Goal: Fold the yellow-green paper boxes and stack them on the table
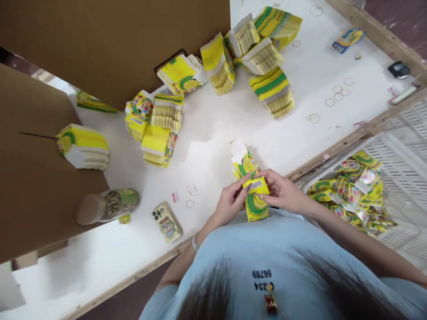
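Close to my body at the table's front edge, a small yellow carton (256, 202) with a green swirl and a barcode is held between both hands. My left hand (228, 201) is closed on its left side, thumb near the barcode. From the right, my right hand (280, 190) pinches the carton's other edge. Just beyond my fingers lies another printed carton piece (246, 161) with white flaps sticking out. Whether it is joined to the held carton, I cannot tell.
Bundles of flat yellow cartons (218, 62) are spread along the back beside a large cardboard box (133, 35). A phone (167, 223), a jar (122, 204) and rubber bands (338, 95) lie on the white table. At right, a white crate (405, 164) contains yellow packets (353, 191).
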The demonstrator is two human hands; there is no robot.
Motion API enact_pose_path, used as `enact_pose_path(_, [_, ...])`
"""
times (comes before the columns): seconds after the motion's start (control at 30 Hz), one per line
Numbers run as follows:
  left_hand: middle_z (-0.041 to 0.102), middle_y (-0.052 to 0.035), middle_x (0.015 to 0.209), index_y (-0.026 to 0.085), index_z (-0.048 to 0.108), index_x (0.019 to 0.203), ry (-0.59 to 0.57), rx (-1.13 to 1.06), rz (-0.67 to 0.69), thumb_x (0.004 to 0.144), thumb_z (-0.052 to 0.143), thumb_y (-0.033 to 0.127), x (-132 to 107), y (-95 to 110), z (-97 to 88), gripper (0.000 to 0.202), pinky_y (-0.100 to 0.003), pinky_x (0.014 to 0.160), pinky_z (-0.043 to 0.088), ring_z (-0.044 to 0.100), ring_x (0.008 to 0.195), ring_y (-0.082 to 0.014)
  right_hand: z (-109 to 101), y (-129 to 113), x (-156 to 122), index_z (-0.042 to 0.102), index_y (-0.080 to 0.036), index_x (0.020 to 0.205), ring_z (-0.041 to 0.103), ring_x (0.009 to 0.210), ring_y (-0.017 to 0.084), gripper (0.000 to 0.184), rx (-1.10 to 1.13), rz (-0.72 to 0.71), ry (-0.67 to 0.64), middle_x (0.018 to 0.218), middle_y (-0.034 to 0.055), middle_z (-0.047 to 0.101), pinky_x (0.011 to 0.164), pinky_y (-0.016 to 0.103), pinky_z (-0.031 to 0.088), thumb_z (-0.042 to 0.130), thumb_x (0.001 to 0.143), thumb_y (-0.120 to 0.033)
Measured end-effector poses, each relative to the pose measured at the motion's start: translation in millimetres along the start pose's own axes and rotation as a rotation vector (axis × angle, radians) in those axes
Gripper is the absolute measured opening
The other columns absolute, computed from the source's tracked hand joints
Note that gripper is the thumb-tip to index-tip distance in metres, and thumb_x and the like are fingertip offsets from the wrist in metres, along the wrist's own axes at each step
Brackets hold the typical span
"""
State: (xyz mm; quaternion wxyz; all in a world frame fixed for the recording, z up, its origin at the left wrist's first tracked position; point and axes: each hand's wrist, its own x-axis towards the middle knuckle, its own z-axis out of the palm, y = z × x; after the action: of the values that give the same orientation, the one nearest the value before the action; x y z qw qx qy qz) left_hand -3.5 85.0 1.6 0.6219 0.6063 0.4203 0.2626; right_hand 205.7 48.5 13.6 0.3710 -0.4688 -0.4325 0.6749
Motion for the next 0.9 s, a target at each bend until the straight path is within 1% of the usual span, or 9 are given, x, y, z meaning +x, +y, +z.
enact_pose_path(0.2, [0.071,-0.0143,0.134,0.023,0.052,0.152,0.007,0.144,0.146,0.108,0.037,0.044,-1,-11,0.1,0.051,-0.039,0.099,0.057,0.07,0.115,-0.0249,-5,5,7,0.072,-0.023,0.125,0.073,0.095,0.02,0.046,0.116,0.085,-0.076,0.114,0.0069,0.078,0.086,0.038,0.063,0.075,0.085,-0.047])
enact_pose_path(0.33, [0.067,-0.0123,0.128,0.027,0.057,0.146,-0.065,0.382,0.323,0.108,0.034,0.043,23,-9,-10.6,0.047,-0.043,0.101,0.052,0.063,0.118,-0.026,-20,16,-2,0.078,-0.023,0.11,0.075,0.092,0.024,0.045,0.037,0.091,0.192,0.108,0.0083,0.08,0.077,0.04,0.065,0.067,0.086,-0.06])
enact_pose_path(0.43, [0.058,-0.0148,0.137,0.023,0.054,0.143,0.116,0.535,0.333,0.102,0.051,0.048,64,-13,-27.1,0.048,-0.044,0.102,0.048,0.053,0.127,-0.0285,-72,14,-37,0.075,-0.023,0.108,0.074,0.092,0.027,0.044,-0.295,0.097,0.531,0.108,0.0101,0.079,0.08,0.046,0.063,0.059,0.09,-0.06])
enact_pose_path(0.5, [0.057,-0.0161,0.132,0.019,0.052,0.14,0.236,0.592,0.22,0.09,0.071,0.049,94,-21,-38.0,0.061,-0.043,0.097,0.048,0.054,0.121,-0.0289,-118,9,-72,0.073,-0.022,0.112,0.073,0.094,0.032,0.044,-0.73,0.191,0.787,0.107,0.0124,0.077,0.087,0.056,0.06,0.051,0.094,-0.057])
enact_pose_path(0.57, [0.062,-0.0115,0.114,0.016,0.057,0.126,0.243,0.632,0.08,0.078,0.083,0.046,120,-31,-46.2,0.062,-0.04,0.091,0.047,0.058,0.104,-0.0257,-153,4,-106,0.071,-0.021,0.118,0.068,0.112,0.044,0.051,-1.066,0.338,0.857,0.115,0.0176,0.073,0.098,0.07,0.051,0.042,0.097,-0.057])
enact_pose_path(0.63, [0.061,-0.005,0.092,0.016,0.064,0.101,0.174,0.666,0.01,0.077,0.086,0.04,137,-38,-51.6,0.041,-0.036,0.085,0.047,0.058,0.088,-0.0213,-168,1,-125,0.061,-0.02,0.136,0.054,0.132,0.053,0.06,-1.248,0.375,0.912,0.131,0.0209,0.066,0.107,0.079,0.039,0.041,0.098,-0.062])
enact_pose_path(0.73, [0.062,-0.0058,0.086,0.017,0.063,0.073,0.153,0.695,0.137,0.09,0.073,0.035,144,-37,-57.0,0.027,-0.035,0.085,0.046,0.056,0.083,-0.0194,-151,1,-108,0.05,-0.022,0.148,0.047,0.14,0.052,0.063,-1.3,0.218,0.942,0.14,0.0219,0.059,0.112,0.076,0.037,0.043,0.1,-0.062])
enact_pose_path(0.83, [0.068,-0.0121,0.108,0.017,0.071,0.081,0.249,0.659,0.368,0.1,0.057,0.041,134,-23,-59.1,0.033,-0.038,0.095,0.045,0.06,0.094,-0.0201,-105,5,-47,0.055,-0.022,0.142,0.06,0.129,0.043,0.053,-1.146,-0.09,0.848,0.131,0.0216,0.066,0.11,0.063,0.047,0.044,0.102,-0.055])
enact_pose_path(0.9, [0.07,-0.0101,0.1,0.017,0.072,0.085,0.278,0.575,0.418,0.102,0.051,0.048,121,-9,-56.5,0.042,-0.033,0.087,0.048,0.061,0.086,-0.0176,-68,8,0,0.053,-0.022,0.143,0.061,0.128,0.038,0.052,-1.011,-0.325,0.776,0.133,0.0173,0.067,0.111,0.061,0.048,0.051,0.101,-0.053])
